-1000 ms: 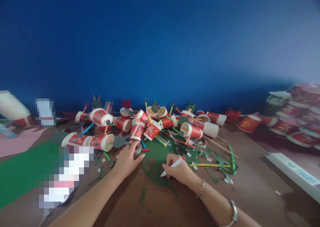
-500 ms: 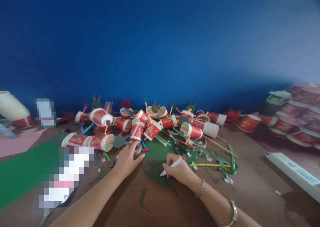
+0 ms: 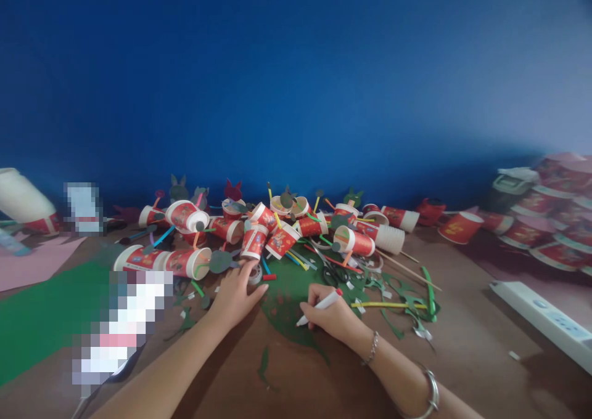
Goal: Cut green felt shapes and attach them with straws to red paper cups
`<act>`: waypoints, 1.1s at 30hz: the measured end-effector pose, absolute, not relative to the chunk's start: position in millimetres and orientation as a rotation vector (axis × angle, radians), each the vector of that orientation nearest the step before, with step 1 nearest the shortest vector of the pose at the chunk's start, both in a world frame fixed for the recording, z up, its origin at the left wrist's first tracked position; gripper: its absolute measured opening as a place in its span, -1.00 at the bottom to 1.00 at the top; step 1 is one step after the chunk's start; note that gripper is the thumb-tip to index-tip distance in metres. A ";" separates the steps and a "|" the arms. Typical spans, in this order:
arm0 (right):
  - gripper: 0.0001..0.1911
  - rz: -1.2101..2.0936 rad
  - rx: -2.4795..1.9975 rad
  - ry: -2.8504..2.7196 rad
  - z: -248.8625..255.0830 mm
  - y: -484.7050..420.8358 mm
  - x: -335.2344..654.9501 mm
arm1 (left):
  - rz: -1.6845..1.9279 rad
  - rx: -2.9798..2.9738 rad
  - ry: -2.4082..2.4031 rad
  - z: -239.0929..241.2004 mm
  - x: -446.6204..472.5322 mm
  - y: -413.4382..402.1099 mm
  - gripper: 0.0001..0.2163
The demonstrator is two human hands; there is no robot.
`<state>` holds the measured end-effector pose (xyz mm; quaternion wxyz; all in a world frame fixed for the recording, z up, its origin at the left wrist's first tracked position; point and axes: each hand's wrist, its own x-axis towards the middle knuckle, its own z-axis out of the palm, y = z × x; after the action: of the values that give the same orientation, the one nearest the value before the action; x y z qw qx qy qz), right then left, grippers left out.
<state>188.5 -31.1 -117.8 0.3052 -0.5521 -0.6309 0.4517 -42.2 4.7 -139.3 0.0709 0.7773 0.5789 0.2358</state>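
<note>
My right hand [image 3: 333, 314] is closed around a white marker [image 3: 322, 306] with a red end. The marker's tip points down at a green paper sheet [image 3: 282, 320] that bears faint red marks. To the left of that sheet, my left hand [image 3: 235, 296] lies with its fingers stretched out, holding nothing. Its fingertips are close to a tape roll [image 3: 254, 275] and the base of a red paper cup [image 3: 253, 242]. A small red cylinder [image 3: 269, 277], perhaps a cap, lies between the two hands.
Many red paper cups [image 3: 354, 241] with coloured strips are heaped behind. Scissors [image 3: 330, 275] and green scraps [image 3: 409, 299] lie at right, with a white power strip [image 3: 546, 320] beyond them. More cups [image 3: 555, 222] stand stacked far right. Green sheet material [image 3: 41, 320] covers the left side.
Almost nothing differs. The marker's tip has shifted very slightly over the green paper; my left hand stays in place.
</note>
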 end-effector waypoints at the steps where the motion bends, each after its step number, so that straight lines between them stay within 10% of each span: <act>1: -0.80 1.207 -1.452 -1.659 -118.8 -30.7 188.9 | 0.717 2.335 1.740 -139.3 -42.1 4.8 -0.53; 33: -0.81 1.227 -1.462 -1.629 -118.5 -31.5 189.1 | 0.674 2.328 1.757 -137.6 -42.0 4.6 -0.53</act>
<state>189.1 -31.5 -118.5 0.3107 -0.5538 -0.6171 0.4647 -42.0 4.6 -137.6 0.0741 0.7757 0.5852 0.2244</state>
